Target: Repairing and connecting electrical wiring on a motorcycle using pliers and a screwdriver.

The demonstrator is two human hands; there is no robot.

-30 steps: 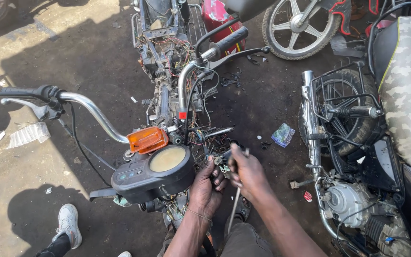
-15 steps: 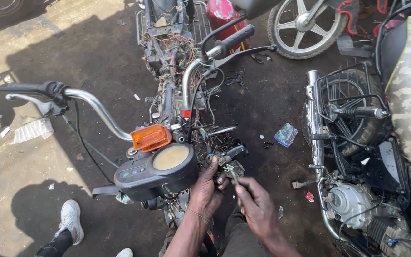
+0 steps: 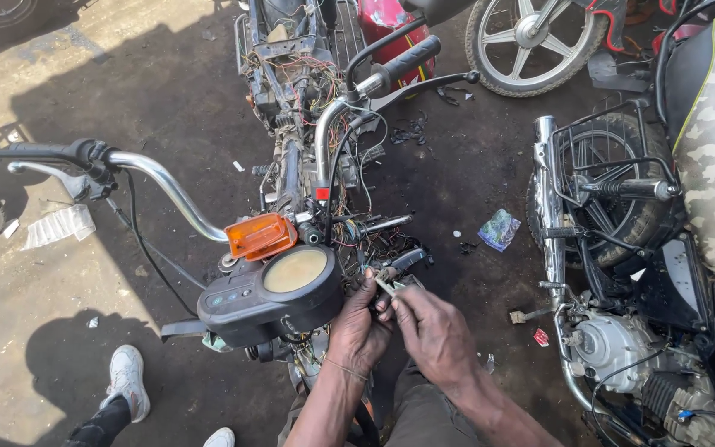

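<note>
Pinching a small connector between both hands, left hand and right hand; seating it needs careful alignment, I judge.

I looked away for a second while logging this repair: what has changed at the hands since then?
The right hand drew back from the wire bundle toward the body and now pinches a thin pale piece together with the left hand. The left hand stayed beside the speedometer housing; the motorcycle did not move.

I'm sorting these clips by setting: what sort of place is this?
Probably an open-air motorcycle repair spot: a stripped motorcycle with bare wires, a second motorcycle parked alongside, and oil-dark ground.
</note>
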